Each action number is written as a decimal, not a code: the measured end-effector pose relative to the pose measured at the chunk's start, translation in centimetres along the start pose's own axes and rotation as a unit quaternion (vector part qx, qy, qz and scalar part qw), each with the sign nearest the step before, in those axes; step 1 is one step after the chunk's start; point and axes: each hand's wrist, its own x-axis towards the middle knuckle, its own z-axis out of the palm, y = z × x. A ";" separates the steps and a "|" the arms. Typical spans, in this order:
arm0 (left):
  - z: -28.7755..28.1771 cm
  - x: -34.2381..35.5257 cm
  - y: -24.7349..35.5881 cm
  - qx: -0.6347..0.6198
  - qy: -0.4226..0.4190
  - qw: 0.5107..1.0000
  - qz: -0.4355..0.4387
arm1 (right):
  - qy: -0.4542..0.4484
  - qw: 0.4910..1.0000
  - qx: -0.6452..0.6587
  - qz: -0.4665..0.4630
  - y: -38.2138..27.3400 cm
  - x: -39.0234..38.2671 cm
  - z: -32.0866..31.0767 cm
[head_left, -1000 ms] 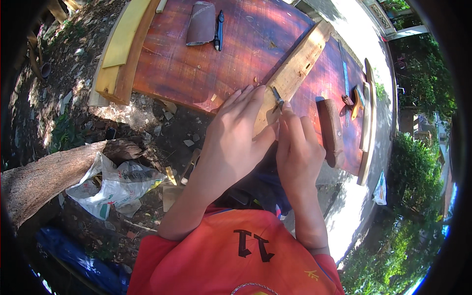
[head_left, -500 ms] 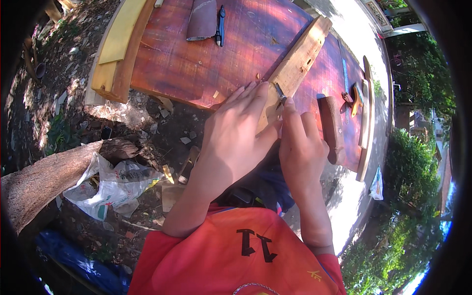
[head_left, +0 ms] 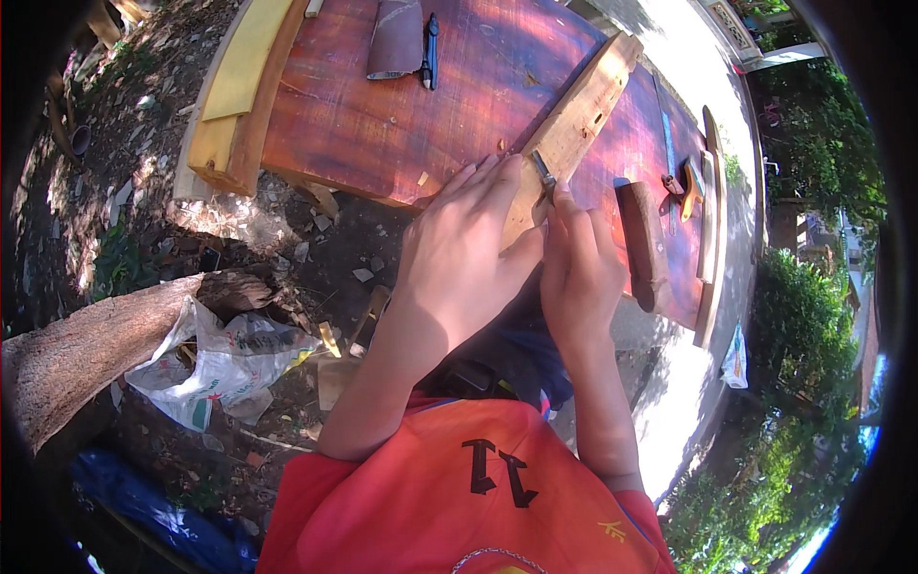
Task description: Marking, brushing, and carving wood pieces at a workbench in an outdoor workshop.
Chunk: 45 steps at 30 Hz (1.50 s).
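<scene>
A narrow wooden plank with a few dark holes runs over the table edge toward me. My left hand grips its near part, fingers lying close together along the left side and thumb near the close end. In my right hand is a small metal-bladed hand tool; its blade rests on or just above the plank, beside my left fingertips. The forefinger is stretched along the tool, and the handle is hidden inside the closed hand. Just right of that hand lies a brown wooden block.
On the reddish table lie a rolled sheet of sandpaper, a black pen, a long thin metal strip and an orange-handled tool. Boards line its left side. A white sack sits beside a log.
The blade has turned and moved a little up the plank, away from me. My right hand has shifted slightly with it, while my left hand keeps its grip.
</scene>
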 end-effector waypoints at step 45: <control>0.5 -7.1 14.8 -0.632 -0.413 0.641 0.141 | -0.085 0.988 0.124 0.034 0.7 1.3 -5.4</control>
